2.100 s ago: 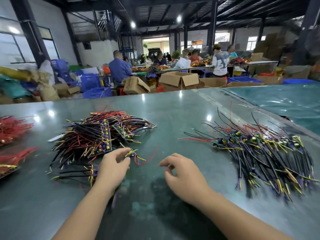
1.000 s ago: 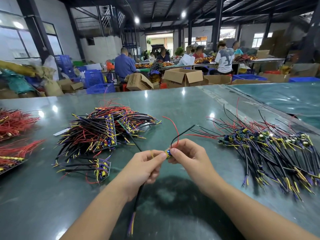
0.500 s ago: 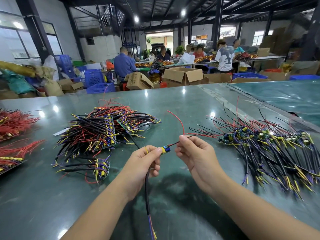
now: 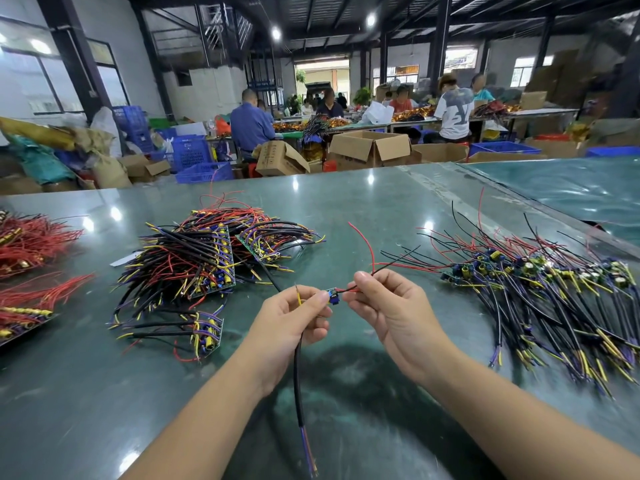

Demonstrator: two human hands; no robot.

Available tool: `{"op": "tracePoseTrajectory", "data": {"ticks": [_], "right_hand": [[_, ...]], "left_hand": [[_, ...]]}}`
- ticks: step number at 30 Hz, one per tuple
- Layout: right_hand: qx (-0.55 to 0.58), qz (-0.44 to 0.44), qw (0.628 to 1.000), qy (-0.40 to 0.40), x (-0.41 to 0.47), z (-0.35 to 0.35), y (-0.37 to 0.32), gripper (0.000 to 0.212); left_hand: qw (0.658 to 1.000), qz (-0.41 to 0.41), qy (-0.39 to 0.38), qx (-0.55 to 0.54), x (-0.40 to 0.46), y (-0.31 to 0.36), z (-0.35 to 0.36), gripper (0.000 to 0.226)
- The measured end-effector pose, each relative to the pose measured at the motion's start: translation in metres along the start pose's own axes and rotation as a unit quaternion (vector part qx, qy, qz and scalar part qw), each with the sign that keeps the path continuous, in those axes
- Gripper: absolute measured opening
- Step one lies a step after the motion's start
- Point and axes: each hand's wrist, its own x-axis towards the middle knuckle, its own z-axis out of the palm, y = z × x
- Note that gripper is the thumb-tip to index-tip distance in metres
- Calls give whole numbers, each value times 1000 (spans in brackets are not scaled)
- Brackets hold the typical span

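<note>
Since a second ago the right grip (image 4: pixel 391 306) has slid off the small circuit module (image 4: pixel 333 296) and out along its thin red and black leads (image 4: pixel 371 249), which it now pinches just right of the frame's centre. Beside it, the left grip (image 4: pixel 291 320) pinches the module's left edge, its fingers curled round the thick black cable (image 4: pixel 297 375) that hangs toward the lower edge, above the green tabletop (image 4: pixel 346 202). One pile of wired boards (image 4: pixel 194 265) lies at centre left and another heap (image 4: pixel 536 289) at right.
</note>
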Motion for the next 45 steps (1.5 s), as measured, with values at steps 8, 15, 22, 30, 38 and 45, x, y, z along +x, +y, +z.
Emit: {"op": "tracePoseTrajectory", "data": {"ticks": [8,15,22,30,38,45], "right_hand": [[-17,-14,1000,-2,-4,3,2,12],[-62,-22,996,-58,-6,2,1,19],[-89,-16,993,-72,-9,6,1,20],[36,-10,999,36,2,-3,-10,13],[74,0,995,71,9,-13,-15,6],[23,-40,998,52,13,-20,-19,11]], "left_hand": [[999,9,16,46,1,2,-2,10],[998,-13,-5,61,1,2,-3,15],[997,10,-25,76,-1,4,-2,27],[996,-11,-33,83,0,5,-4,31],[995,-24,-68,73,-3,5,-3,29],[996,-12,-44,73,-1,4,-4,31]]}}
